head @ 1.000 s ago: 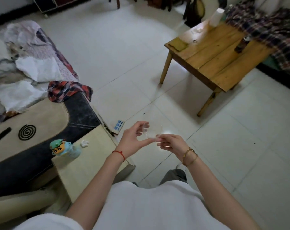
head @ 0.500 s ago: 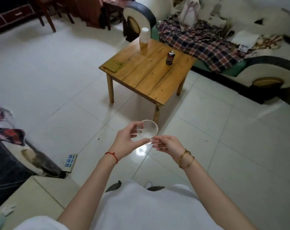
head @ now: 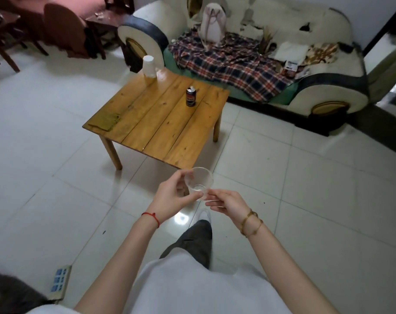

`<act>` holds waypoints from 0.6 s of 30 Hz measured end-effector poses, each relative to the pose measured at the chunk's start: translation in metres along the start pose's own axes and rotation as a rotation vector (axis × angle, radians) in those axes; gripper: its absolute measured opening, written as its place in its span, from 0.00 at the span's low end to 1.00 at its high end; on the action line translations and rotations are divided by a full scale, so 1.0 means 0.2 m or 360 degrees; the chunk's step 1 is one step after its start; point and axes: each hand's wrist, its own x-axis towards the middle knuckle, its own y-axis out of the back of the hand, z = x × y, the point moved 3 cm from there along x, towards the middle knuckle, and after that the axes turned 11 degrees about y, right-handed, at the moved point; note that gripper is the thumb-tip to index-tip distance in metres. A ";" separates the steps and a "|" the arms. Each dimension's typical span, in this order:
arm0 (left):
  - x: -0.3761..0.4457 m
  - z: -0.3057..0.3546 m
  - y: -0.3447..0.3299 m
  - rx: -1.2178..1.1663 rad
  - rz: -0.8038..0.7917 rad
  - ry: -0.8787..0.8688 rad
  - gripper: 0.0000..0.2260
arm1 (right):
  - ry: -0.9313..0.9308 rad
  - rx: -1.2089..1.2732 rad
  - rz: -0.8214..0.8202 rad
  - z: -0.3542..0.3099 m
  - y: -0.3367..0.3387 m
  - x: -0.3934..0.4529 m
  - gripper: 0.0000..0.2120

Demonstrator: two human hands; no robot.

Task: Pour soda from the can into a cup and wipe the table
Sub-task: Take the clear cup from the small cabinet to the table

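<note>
I hold a clear plastic cup [head: 199, 182] in front of my chest, above the tiled floor. My left hand [head: 173, 197] grips its side and base. My right hand [head: 227, 202] pinches at the cup's lower edge with thumb and fingertips. A dark soda can [head: 190, 97] stands upright on the low wooden table [head: 170, 137] ahead of me, toward the far side. A yellow-green cloth [head: 106, 120] lies flat at the table's left corner.
A white cylinder [head: 150, 66] stands at the table's far corner. Behind the table is a sofa with a plaid blanket [head: 233, 64] and a pale bag [head: 213, 23]. Wooden chairs [head: 63, 30] stand at the back left. A power strip [head: 59, 281] lies on the floor at lower left.
My view has swung from the left sofa toward the table, which is now closer and centred. Both hands keep hold of the cup, now turned with its mouth facing away from me.
</note>
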 end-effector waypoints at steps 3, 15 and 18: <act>0.25 0.10 -0.01 -0.0009 0.0013 -0.0011 0.27 | 0.0016 -0.0034 -0.0016 -0.13 0.10 0.23 0.13; 1.19 0.56 0.02 0.0028 0.0095 -0.0032 0.30 | 0.0031 -0.0119 -0.0088 -0.71 0.42 1.09 0.16; 1.37 0.63 0.01 0.0051 0.0115 0.0005 0.29 | 0.0016 -0.0129 -0.0120 -0.78 0.49 1.27 0.16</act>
